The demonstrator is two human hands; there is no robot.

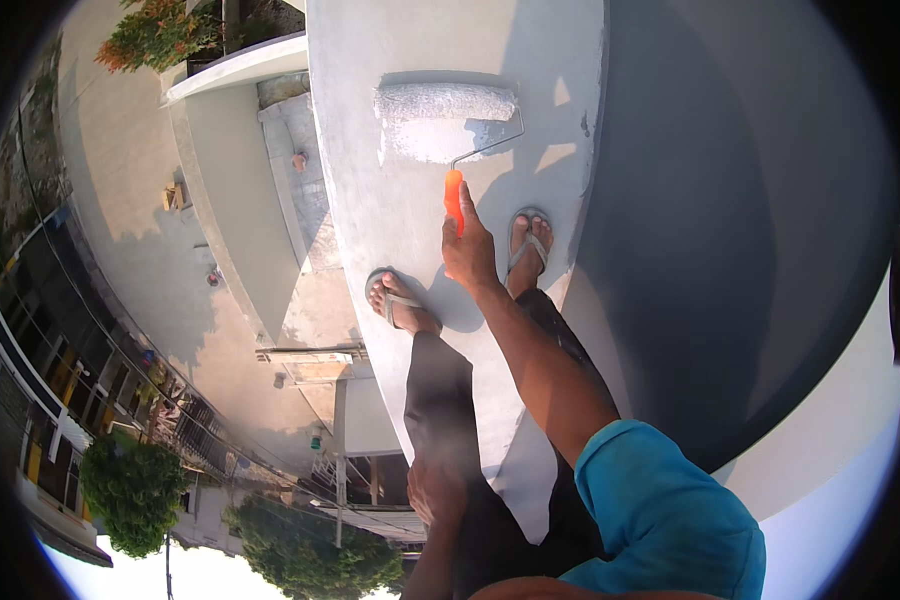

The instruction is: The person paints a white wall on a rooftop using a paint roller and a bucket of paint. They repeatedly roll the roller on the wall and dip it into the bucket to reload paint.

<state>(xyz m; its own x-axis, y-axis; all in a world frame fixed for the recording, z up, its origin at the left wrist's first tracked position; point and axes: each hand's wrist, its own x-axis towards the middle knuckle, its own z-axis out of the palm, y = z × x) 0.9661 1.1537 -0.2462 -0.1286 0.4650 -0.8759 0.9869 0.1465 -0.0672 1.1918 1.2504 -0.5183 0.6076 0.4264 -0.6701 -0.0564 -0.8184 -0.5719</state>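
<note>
My right hand [470, 248] is closed round the orange handle [454, 195] of a paint roller. The roller's wide white sleeve [445, 101] lies on the pale grey ledge [400, 215], joined to the handle by a thin bent wire frame. Just below the sleeve is a patch of wet-looking white paint [425, 142]. My left hand [437, 490] rests against my left leg in dark trousers, holding nothing, its fingers loosely laid and partly blurred. My feet, in grey flip-flops, stand apart on the ledge nearer me than the roller.
A tall wall [710, 200], mostly in shadow, rises along the ledge's right side. The ledge's left edge drops to a lower wall [235, 190] and paved ground [120, 170] far below. Wires, trees [135, 490] and buildings appear at lower left.
</note>
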